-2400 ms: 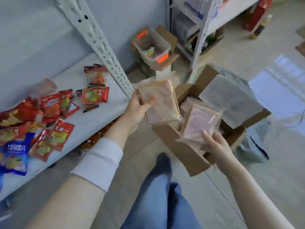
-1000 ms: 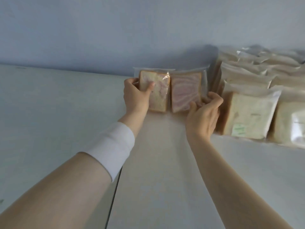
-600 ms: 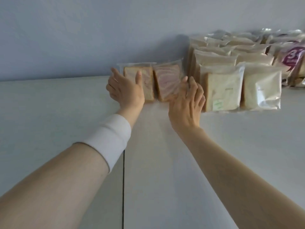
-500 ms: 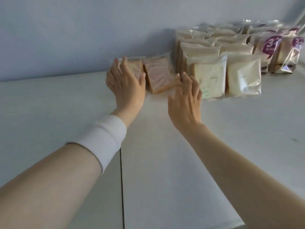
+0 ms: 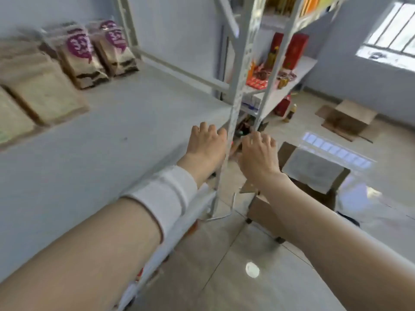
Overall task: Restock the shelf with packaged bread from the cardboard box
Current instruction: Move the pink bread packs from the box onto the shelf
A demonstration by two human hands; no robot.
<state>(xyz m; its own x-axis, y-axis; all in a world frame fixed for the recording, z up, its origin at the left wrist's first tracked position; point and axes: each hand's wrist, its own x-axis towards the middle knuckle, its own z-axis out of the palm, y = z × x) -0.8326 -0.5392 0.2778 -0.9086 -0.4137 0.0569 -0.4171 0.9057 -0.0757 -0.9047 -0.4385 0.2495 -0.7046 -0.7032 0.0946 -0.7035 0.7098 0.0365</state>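
Both hands are empty. The left hand point(image 5: 207, 145) hangs over the front edge of the shelf point(image 5: 139, 117), fingers loosely curled, just beside the white post point(image 5: 234, 108). The right hand point(image 5: 258, 157) is past the post, out over the floor point(image 5: 224, 277), its fingers equally slack and holding nothing.

The packaged bread point(image 5: 45, 93) on view stands at the left of the shelf, well apart from both hands: plain packs in front, and 2 purple-label packs point(image 5: 82, 57) further along by the wall. The cardboard box point(image 5: 261, 208) sits on the floor below the right hand.

Each pack is probably light and soft, so it should squash under a hard pinch, and its film wrap looks slick. The safest hold is likely across the 2 broad faces with spread fingers, or under the bottom edge, using gentle pressure.

A white sheet point(image 5: 314, 171) lies across the top of the box and the right arm crosses its near side, so I cannot tell how much bread is left inside. The bread at the far left is cut off by the frame, and blur makes the labels unreadable. A second box point(image 5: 345, 117) lies open further off; its contents cannot be made out.
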